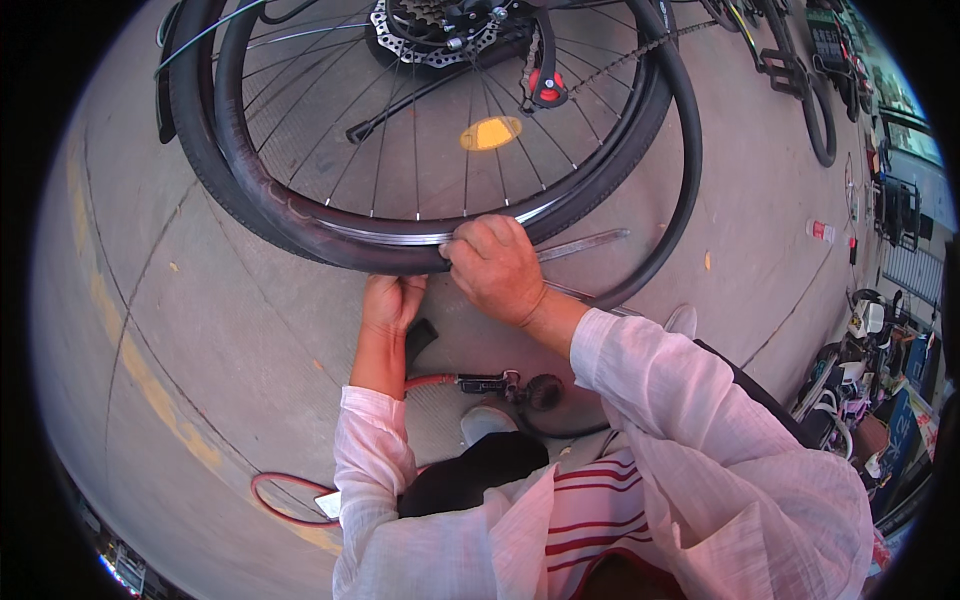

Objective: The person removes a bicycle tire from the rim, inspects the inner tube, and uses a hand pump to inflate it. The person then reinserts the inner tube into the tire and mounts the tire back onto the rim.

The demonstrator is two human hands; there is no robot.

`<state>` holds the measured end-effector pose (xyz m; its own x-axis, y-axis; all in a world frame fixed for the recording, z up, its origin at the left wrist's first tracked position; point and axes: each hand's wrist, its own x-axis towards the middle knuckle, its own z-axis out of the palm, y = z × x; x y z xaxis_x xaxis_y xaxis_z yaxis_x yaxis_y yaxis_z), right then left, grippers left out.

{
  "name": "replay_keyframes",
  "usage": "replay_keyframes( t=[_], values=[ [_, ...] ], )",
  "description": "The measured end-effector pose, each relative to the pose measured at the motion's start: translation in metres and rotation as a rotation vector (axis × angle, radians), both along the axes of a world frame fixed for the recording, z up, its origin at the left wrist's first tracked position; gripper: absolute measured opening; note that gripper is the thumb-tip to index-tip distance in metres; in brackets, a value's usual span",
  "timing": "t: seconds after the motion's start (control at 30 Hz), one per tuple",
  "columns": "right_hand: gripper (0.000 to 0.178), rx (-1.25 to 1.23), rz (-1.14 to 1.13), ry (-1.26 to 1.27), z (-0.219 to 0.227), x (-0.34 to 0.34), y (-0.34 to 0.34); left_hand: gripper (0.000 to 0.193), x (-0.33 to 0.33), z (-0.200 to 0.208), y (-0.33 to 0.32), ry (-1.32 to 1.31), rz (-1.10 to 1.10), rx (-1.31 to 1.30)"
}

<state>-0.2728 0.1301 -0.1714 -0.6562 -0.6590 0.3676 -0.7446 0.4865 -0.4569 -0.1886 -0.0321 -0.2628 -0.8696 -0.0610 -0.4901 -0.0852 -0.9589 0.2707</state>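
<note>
A spoked bicycle wheel (418, 216) is in front of me, with its black tyre (300, 225) partly off the silver rim (385, 237). My left hand (392, 302) is closed at the tyre's lower edge, its fingertips partly hidden beneath the rubber. Just to its right, my right hand (495, 268) curls over the tyre and rim, with its fingers bent and their tips mostly out of sight. A black inner tube (690, 170) hangs in a loop outside the wheel's right side. Beside my right hand, a flat metal tyre lever (585, 243) sticks out from the wheel.
The wheel carries a disc brake rotor (385, 40), a yellow reflector (490, 133) and a derailleur with a red pulley (547, 88). A pump-like tool (485, 383) with a red hose lies near my feet. Another bicycle (785, 70) and a bottle (820, 231) are at right.
</note>
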Motion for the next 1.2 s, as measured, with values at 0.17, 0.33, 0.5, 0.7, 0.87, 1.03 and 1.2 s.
replay_keyframes(
  t=[0.17, 0.33, 0.5, 0.7, 0.87, 1.03, 1.2],
  values=[
    [0.040, -0.072, -0.096, -0.031, -0.003, -0.001, -0.002, 0.025, -0.003, 0.007, 0.006, -0.038, 0.027, -0.045],
    [0.040, 0.010, -0.064, 0.006, -0.006, 0.002, -0.003, 0.025, 0.003, -0.002, 0.005, -0.022, 0.039, -0.040],
    [0.030, 0.053, -0.052, 0.010, -0.004, 0.006, -0.002, 0.020, 0.003, 0.002, 0.011, -0.061, 0.055, -0.012],
    [0.024, 0.021, 0.059, -0.017, 0.000, -0.004, -0.009, 0.017, 0.005, -0.004, 0.014, -0.073, 0.108, -0.061],
    [0.022, 0.022, 0.030, -0.059, 0.010, -0.006, -0.010, 0.017, 0.000, 0.022, 0.025, -0.258, 0.157, -0.150],
    [0.024, 0.036, 0.006, -0.098, 0.009, -0.008, 0.007, 0.015, -0.004, 0.021, 0.024, -0.169, 0.184, -0.177],
    [0.023, 0.053, 0.057, -0.067, 0.008, -0.007, -0.001, 0.015, -0.005, 0.036, 0.026, -0.194, 0.185, -0.229]
  ],
)
